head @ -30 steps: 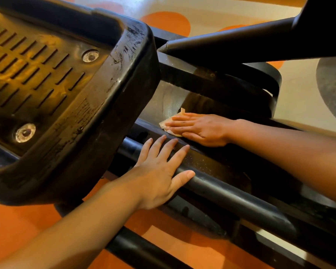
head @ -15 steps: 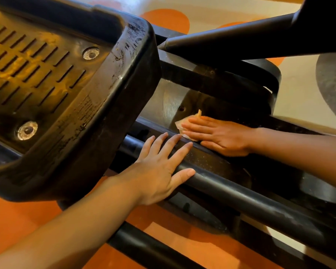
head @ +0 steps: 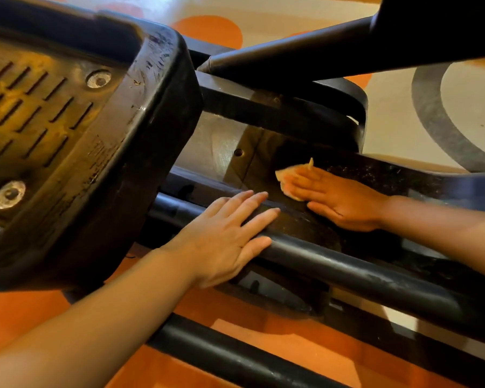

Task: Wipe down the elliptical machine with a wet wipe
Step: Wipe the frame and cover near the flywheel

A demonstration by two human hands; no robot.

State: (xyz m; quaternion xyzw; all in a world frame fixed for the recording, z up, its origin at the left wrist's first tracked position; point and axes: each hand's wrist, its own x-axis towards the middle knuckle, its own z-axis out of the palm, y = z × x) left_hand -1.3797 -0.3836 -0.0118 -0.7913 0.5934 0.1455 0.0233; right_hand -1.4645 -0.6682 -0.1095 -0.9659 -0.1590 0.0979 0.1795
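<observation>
Near rail: a round black metal tube point(head: 361, 278) is seen running across the foreground above the orange floor point(head: 291, 348)
Left hand: the left hand point(head: 224, 242) is laid flat on that tube, fingers straight and slightly spread, nothing held; it is judged to serve as a brace
Pedal: a large black moulded plastic foot pedal with slotted tread and two round silver bolts point(head: 76, 141) is seen raised at the left, overhanging the frame
Right hand: the right hand point(head: 339, 200) is pressed palm down with straight fingers on the flat black speckled frame beam point(head: 389, 177)
Wipe: the pale crumpled wet wipe point(head: 287, 175) is trapped beneath the right fingertips, only its leading edge and one upturned corner being visible
Far parts: a dark slanted tubular arm point(head: 305, 56) and a black curved end cap point(head: 353, 105) are seen beyond, over a cream floor with orange spots
Step in hand: wiping of the frame beam, judged under way; dust specks remain on the beam to the right
Next move: firm flat pressure is called for as the wipe is drawn along the beam; the tube, pedal and arm are judged still to be cleaned
</observation>
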